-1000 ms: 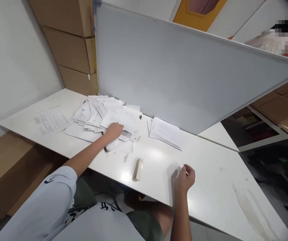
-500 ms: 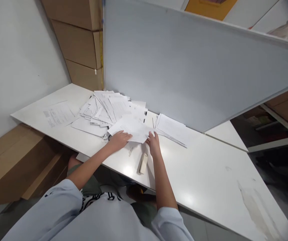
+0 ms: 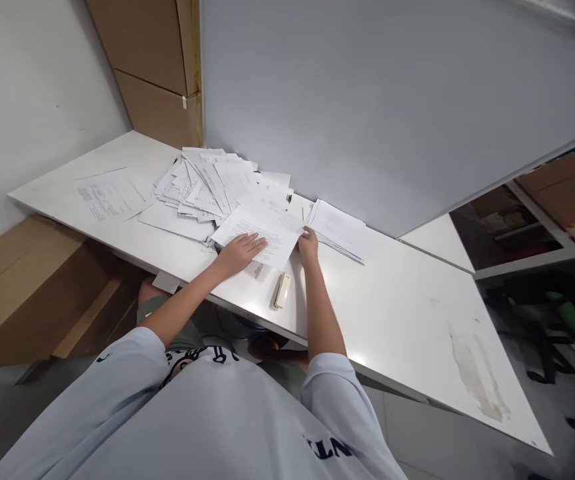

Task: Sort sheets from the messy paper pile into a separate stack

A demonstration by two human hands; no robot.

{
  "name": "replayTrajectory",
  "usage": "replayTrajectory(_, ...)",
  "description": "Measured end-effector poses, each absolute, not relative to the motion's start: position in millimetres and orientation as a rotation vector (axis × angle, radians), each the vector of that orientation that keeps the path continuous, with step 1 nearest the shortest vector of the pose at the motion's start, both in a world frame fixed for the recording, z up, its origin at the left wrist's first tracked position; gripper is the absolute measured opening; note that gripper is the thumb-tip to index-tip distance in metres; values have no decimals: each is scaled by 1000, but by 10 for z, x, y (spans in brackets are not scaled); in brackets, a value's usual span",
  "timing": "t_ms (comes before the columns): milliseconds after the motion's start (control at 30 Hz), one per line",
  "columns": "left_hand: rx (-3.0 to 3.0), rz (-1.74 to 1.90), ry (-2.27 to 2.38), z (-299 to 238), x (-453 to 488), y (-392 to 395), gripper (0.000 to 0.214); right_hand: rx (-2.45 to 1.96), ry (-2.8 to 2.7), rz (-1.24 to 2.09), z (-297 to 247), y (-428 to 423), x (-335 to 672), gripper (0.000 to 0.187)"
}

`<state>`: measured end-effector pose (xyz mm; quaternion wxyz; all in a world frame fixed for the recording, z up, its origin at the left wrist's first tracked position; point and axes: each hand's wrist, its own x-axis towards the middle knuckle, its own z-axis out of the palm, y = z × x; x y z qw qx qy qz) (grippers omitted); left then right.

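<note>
A printed sheet of paper lies on top of the edge of a loose heap of white papers. My left hand rests flat on this sheet, fingers spread. My right hand is at the sheet's right corner, its fingertips pinching the paper. Just below that hand lies a cream stapler on the white table. To the right of my right hand sits a smaller stack of papers. A single printed sheet lies apart at the far left.
A large whiteboard panel stands along the table's back edge. Stacked cardboard boxes fill the corner beside a white wall. Another cardboard box sits below the table's left end. A stained patch marks the table's right part.
My right hand has come from beside the stapler to the sheet's corner. The sheet now lies flatter and squarer under my left hand, and the view has tilted slightly.
</note>
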<state>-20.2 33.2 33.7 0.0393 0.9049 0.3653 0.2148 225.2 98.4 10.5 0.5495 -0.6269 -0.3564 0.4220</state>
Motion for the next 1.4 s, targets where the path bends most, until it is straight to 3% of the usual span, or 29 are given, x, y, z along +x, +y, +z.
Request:
replayTrajectory(167, 2831, 555, 1140, 348, -145, 554, 61, -1326, -980, 1028, 85, 913, 2146, 47)
replayTrajectory(633, 2896, 343, 1047, 274, -264, 753, 53, -1194, -1123, 1212, 124, 782, 2315, 51)
replayTrajectory(900, 2818, 747, 1164, 241, -548, 585, 50, -1271, -1152, 1139, 84, 777, 2290, 58)
replayTrajectory(1133, 2774, 1487, 1141, 452, -558, 7, 65, -1687, -1205, 704, 380, 556, 2188, 63)
replayTrajectory(1200, 2763, 1677, 1185, 535, -455, -171, 63, -1654, -1148, 787, 583, 276, 2136, 65)
replayTrajectory(1267, 2814, 1742, 1161, 616, -302, -240, 58, -1388, -1207, 1086, 808, -65, 2056, 67)
replayTrajectory(1400, 2975, 1451, 977, 734, 102, -40, 52, -1011, -1256, 1191, 1180, -512, 1932, 56)
